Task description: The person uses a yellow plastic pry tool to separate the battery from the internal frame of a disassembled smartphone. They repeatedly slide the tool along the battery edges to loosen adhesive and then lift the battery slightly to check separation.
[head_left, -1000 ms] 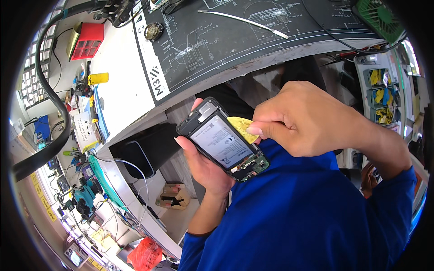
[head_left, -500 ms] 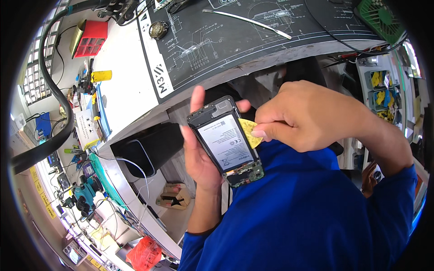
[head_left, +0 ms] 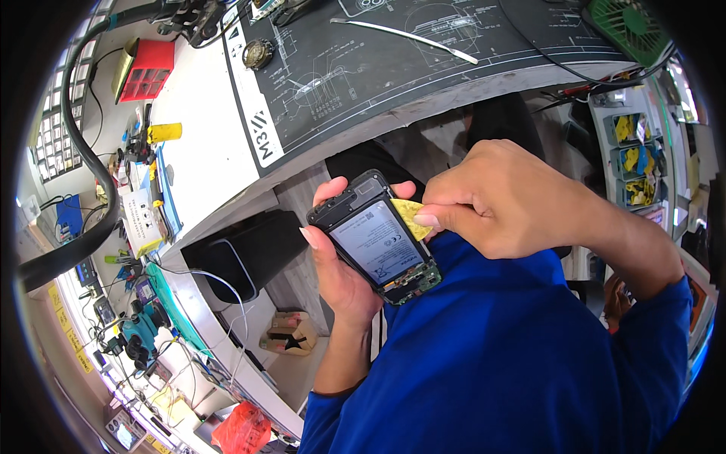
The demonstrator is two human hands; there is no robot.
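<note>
My left hand [head_left: 340, 280] is wrapped round an opened smartphone [head_left: 349, 198], fingers behind it and thumb along its left edge. The phone's back is off, so its silver-white battery [head_left: 380, 240] and a green circuit board [head_left: 416, 281] at the lower end show. Between thumb and bent fingers my right hand [head_left: 503, 200] pinches a thin yellow pry pick [head_left: 408, 216]. The pick's edge meets the phone's right side beside the battery; how deep it sits I cannot tell.
Beyond the phone lies a dark work mat [head_left: 355, 83] on the bench, with a metal spudger [head_left: 408, 38] and a small round tin [head_left: 258, 54]. A green fan [head_left: 628, 30] stands far right. An open carton [head_left: 290, 333] is low at left, near a red plastic bag [head_left: 242, 429].
The phone has tilted slightly, its top end now lower in view. My left index finger has bent in toward its top edge. The pick stays at the battery's right side.
</note>
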